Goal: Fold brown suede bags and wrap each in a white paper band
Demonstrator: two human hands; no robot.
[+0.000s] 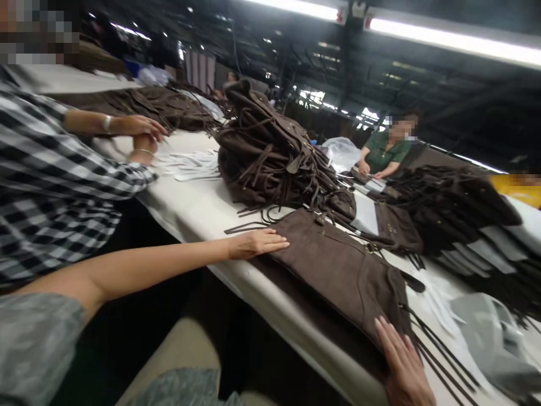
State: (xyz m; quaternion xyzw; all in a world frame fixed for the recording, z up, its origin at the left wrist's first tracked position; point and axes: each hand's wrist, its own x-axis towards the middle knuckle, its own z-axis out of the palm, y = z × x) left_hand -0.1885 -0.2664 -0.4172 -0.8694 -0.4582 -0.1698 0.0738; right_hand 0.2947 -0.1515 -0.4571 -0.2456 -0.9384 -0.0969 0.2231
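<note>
A dark brown bag (333,270) with thin straps and metal fittings lies flat on the white-covered table (249,282), at its near edge. My left hand (257,243) rests on the bag's left end, fingers stretched out and nearly together. At the bag's right end, my right hand (403,361) lies against the near corner with its fingers extended. Neither hand is wrapped round anything. Thin dark straps trail from both ends of the bag.
Beyond the bag rises a heap of brown bags (270,152). Stacked bags (460,208) stand at the right, near clear plastic (486,321). White strips (190,165) lie at left beside a person in a checked shirt (54,169). Another person in green (386,149) stands across the table.
</note>
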